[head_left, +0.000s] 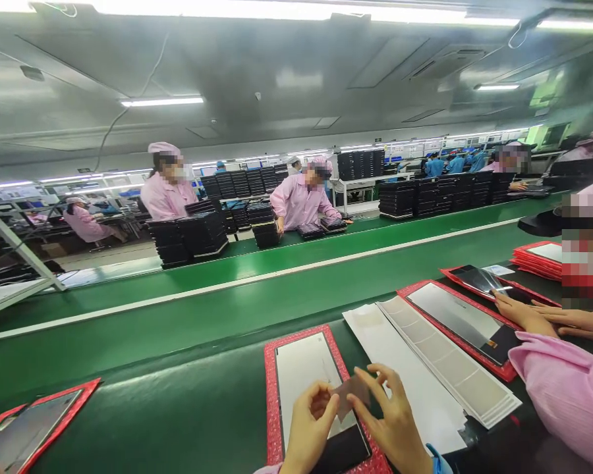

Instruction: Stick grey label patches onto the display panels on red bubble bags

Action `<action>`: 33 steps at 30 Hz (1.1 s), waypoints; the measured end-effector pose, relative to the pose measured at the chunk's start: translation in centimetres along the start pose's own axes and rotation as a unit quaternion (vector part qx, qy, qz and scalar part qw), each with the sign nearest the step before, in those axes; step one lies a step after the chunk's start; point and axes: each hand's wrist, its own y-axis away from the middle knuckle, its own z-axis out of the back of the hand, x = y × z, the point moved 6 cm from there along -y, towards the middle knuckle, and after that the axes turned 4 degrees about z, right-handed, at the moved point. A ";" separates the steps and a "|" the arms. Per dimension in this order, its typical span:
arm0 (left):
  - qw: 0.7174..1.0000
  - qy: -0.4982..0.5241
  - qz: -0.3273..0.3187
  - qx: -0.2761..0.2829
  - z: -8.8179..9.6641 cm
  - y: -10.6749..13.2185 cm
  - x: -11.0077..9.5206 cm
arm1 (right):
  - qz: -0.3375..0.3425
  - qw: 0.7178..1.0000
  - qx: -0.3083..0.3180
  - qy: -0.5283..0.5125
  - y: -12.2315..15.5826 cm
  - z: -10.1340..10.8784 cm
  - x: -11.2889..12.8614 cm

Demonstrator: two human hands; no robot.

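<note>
Between my two hands is a small greyish-brown piece of thin film, held up over a flat display panel. My left hand pinches its left edge between thumb and finger. On its other side, the thumb and fingertips of my right hand grip the film, the remaining fingers raised. The panel beneath has a silvery face and a black lower end, partly covered by my hands. Red bubble wrap lies under it. Just right are sheets with rows of similar film pieces and a white sheet.
At the right, a co-worker's hands touch another panel on red wrap. A further wrapped panel lies at the lower left, with fingertips at its corner. Beyond runs a green conveyor, with people and black tray stacks behind.
</note>
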 end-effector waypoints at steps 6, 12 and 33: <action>0.999 -0.012 0.029 -0.013 2.2 1.5 2.2 | -0.240 0.940 0.082 -0.230 1.6 -3.2 -2.9; 0.994 -0.083 0.069 -0.024 3.4 2.7 4.3 | -0.261 0.900 0.174 -0.304 2.9 -3.5 -2.0; 0.966 -0.243 0.077 -0.043 3.6 4.9 3.6 | -0.222 0.905 0.195 -0.306 6.1 -4.4 -2.3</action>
